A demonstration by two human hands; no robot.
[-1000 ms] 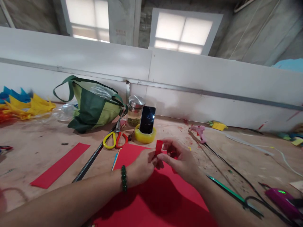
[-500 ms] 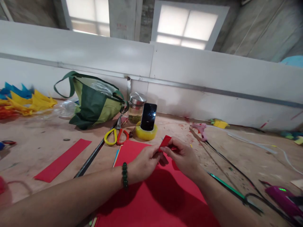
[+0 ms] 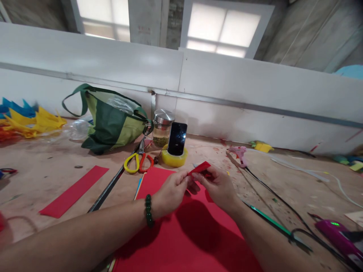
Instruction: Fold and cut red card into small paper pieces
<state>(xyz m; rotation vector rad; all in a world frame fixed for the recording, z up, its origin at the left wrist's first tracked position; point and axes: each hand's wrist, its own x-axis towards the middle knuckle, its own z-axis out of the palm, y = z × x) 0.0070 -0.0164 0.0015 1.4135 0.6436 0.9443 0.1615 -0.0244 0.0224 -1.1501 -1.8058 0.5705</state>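
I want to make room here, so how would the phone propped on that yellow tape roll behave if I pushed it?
The phone would probably tip, since it stands steeply on the yellow tape roll. Its shiny screen suggests a slippery feel. The roll lies flat, so it would likely slide rather than roll.

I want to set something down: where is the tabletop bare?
Right: between the thin black cord and thin white tube. Left: between the green fabric bag and flat red strip, around a small dark ring. Crowded: centre back, with yellow-and-red-handled scissors, glass jar, black phone, yellow tape roll.
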